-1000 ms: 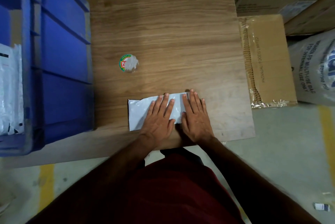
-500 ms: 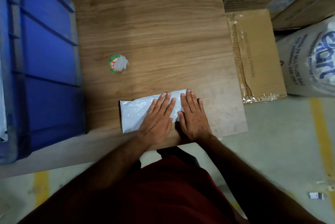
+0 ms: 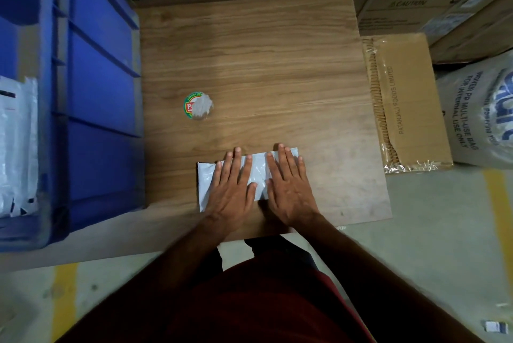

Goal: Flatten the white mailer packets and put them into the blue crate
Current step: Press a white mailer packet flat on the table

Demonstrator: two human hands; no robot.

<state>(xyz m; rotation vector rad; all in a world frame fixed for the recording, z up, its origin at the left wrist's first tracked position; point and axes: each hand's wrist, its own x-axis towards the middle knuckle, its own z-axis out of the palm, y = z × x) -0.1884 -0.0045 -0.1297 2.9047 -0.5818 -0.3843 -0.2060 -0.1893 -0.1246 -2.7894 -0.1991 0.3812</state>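
In the head view, a white mailer packet (image 3: 258, 173) lies flat near the front edge of the wooden tabletop (image 3: 249, 59), its long side running left to right. Its glossy plastic skin shows faint wrinkles and a pale sheen in the strip between the two hands. The left end and its two corners stick out clear of the hands; the right end reaches just past the right fingertips.

The left hand (image 3: 231, 190) lies palm down on the left half of the packet, fingers straight and slightly spread, tips reaching its far edge. The right hand (image 3: 288, 187) lies palm down on the right half in the same way, fingers straight and close together. Neither hand curls round anything; both press flat on the packet, with the thumbs near each other in the middle.

The blue crate (image 3: 91, 93) stands at the left, touching the tabletop's edge, and is cut off by the frame. More white packets (image 3: 16, 145) show inside it at the far left, only partly visible. A round torn sticker (image 3: 198, 105) sits on the wood, well apart from the packet. A flattened cardboard box (image 3: 402, 101) lies just beside the table's right edge. Much of the packet's middle is hidden under the palms.
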